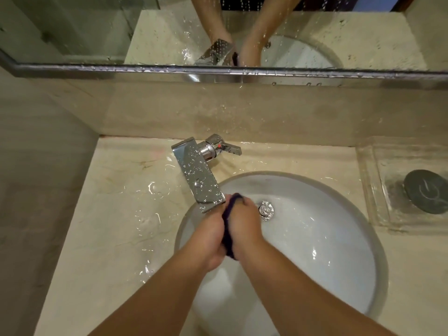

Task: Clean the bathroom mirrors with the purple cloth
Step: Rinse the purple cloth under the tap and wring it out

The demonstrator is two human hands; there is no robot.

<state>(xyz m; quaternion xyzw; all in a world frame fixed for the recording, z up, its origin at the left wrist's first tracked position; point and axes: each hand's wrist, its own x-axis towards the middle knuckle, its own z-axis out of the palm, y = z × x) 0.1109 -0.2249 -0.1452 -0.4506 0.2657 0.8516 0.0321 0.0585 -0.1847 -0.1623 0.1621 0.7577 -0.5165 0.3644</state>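
Both hands are bunched together over the white basin [315, 251], just at the tip of the chrome faucet spout [198, 178]. The purple cloth [228, 235] is wadded between them, showing only as a dark strip from the fingertips back to the heels of the palms. The left hand [209, 235] has its fingers curled round the cloth from the 9 o'clock side, and the right hand [246, 225] clamps it from the 3 o'clock side, so the two hands press against each other.

The drain [266, 210] sits just beyond the right hand, toward 2 o'clock. The faucet's lever handle [229, 149] points off to 3 o'clock, and drops bead on the spout.

The marble counter [116, 214] is wet at 9 o'clock of the basin. At 3 o'clock stands a clear glass tray [373, 190] with a dark round disc [425, 191] in it.

Up at 12 o'clock, the mirror [363, 40] is speckled and streaked with water and reflects the hands and faucet.
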